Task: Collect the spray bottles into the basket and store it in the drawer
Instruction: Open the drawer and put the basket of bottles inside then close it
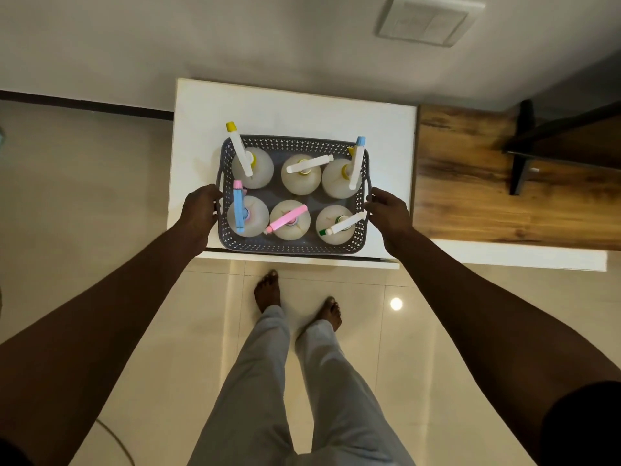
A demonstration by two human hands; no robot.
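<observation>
A grey perforated basket (292, 248) sits on the white cabinet top (295, 109), near its front edge. Several pale spray bottles stand upright inside it in two rows, with yellow, blue, pink, green and white nozzles; one with a pink nozzle (289, 220) is at front centre. My left hand (200, 206) grips the basket's left handle. My right hand (386, 208) grips the right handle. Whether the basket is lifted off the surface cannot be told.
A wooden tabletop (487, 183) adjoins the white cabinet on the right, with a dark shelf bracket (524, 149) above it. A wall switch plate (426, 20) is on the wall behind. My bare feet stand on glossy floor tiles (420, 331) in front of the cabinet.
</observation>
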